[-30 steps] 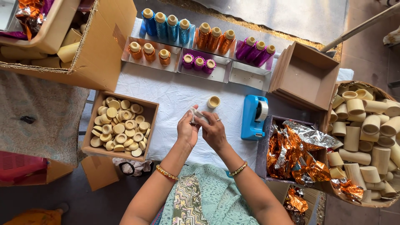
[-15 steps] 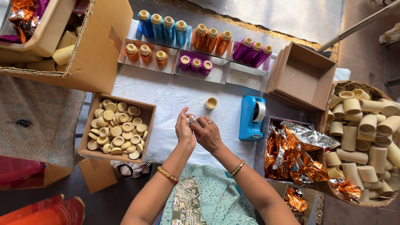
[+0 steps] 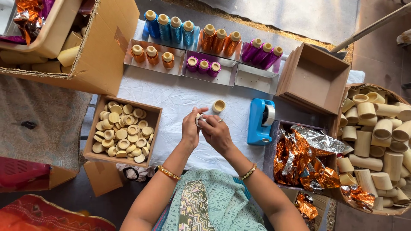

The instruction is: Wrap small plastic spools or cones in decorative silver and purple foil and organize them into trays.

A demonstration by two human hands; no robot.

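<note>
Together, the left hand [image 3: 190,128] and right hand [image 3: 216,133] meet over the white cloth [image 3: 180,96], fingers pinched around a small pale piece [image 3: 199,119] held between them, mostly hidden by the fingertips. Just beyond the right hand's fingertips a small cream cap [image 3: 218,106] sits alone on the cloth, and a blue tape dispenser [image 3: 260,121] stands to that hand's outer side. Outward of the left hand lies a cardboard box of cream caps [image 3: 122,131].

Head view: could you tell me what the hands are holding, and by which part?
Both the left hand and right hand pinch a small pale piece between their fingertips; its kind and the gripped part cannot be told.
</note>
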